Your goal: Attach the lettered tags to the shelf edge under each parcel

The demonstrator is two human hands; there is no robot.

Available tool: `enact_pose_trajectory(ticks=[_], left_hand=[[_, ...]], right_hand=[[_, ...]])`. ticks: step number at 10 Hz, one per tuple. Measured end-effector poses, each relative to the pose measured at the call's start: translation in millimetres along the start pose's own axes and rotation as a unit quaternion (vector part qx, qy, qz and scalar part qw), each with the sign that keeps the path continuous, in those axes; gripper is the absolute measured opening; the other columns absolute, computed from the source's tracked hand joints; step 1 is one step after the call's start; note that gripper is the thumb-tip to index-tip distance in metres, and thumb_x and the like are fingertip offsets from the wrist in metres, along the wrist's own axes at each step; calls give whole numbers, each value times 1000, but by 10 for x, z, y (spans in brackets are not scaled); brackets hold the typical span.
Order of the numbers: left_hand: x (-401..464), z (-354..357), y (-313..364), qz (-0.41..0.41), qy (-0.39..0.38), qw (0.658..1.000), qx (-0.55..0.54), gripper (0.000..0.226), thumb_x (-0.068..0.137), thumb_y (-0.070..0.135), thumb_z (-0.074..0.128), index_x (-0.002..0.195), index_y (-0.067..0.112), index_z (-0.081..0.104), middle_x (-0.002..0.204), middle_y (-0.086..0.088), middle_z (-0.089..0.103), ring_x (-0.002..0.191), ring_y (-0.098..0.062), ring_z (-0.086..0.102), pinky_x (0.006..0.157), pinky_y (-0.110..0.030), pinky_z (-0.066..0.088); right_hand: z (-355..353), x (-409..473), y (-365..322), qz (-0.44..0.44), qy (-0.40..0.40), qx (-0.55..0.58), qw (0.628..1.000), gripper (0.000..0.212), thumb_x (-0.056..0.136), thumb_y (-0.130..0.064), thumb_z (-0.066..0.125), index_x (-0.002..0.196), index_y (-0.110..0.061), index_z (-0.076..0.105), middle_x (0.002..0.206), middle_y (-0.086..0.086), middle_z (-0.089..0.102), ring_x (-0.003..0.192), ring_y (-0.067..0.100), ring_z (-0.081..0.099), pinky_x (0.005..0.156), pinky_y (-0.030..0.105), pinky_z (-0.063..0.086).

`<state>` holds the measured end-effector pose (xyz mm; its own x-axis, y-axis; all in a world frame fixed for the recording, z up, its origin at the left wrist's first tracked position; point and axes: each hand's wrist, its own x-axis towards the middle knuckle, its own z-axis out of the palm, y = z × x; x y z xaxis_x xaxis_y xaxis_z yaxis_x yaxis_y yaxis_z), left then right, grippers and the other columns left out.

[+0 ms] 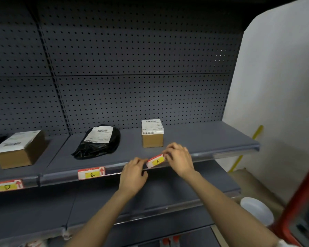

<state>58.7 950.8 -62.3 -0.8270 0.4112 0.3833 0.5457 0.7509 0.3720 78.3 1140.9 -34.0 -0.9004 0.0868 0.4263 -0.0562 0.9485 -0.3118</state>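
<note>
A red, white and yellow tag marked F [156,161] is tilted against the grey shelf edge [212,155], below a small cardboard box [152,133]. My left hand [133,172] pinches the tag's left end and my right hand [178,157] pinches its right end. Tag E [91,173] sits in the edge strip under a black plastic parcel [98,141]. Tag D [6,185] sits under a larger cardboard box [20,148] at the far left.
A dark pegboard [132,77] backs the shelf. A lower shelf [168,209] juts out beneath my arms. To the right stand a white wall, a yellow pole [246,148], a white round container [257,210] and a red metal frame [300,196].
</note>
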Motion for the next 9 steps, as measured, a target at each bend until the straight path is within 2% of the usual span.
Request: enact_pose_trajectory(ticks=[2,4,6,7,8,9], left_hand=[[10,151,141,-19,19,1000,16,42,84,19,59,125,23,52,119,1,55,108,-18,53,94,-32,46],[-33,199,180,-30,25,999,34,50,83,17,60,131,22,45,127,1,53,115,-17,51,101,-34,42],[-38,231,237,-42,24,997,66,51,84,17,58,132,20,44,131,1,50,119,-17,47,104,-34,38],[-31,220,288,-46,28,996,74,49,83,17,59,130,20,46,128,0,52,116,-18,49,101,-33,39],[-48,233,312,-62,14,995,76,52,83,18,58,133,19,43,131,-1,49,118,-19,48,103,-33,38],[-63,213,353,-61,15,995,71,52,83,19,57,133,19,42,131,-1,49,119,-18,46,103,-32,37]], right_hand=[[-17,-12,202,-12,-28,33,999,16,91,-18,56,97,-21,70,104,1,68,99,17,59,91,30,46],[65,-26,300,-13,-22,58,998,11,91,-18,56,94,-21,66,99,0,70,95,18,62,87,30,47],[69,-57,425,-45,-18,46,998,16,93,-17,54,103,-21,66,107,0,65,101,19,58,92,32,46],[51,-61,436,-102,4,10,995,24,94,-20,51,116,-22,59,114,0,60,106,19,54,93,32,42],[81,-71,446,-146,-3,-22,989,25,94,-22,50,117,-23,61,117,-1,58,107,19,52,92,32,40],[90,-88,444,-132,14,-11,991,23,93,-22,52,112,-23,65,113,-2,61,103,18,55,88,32,41]])
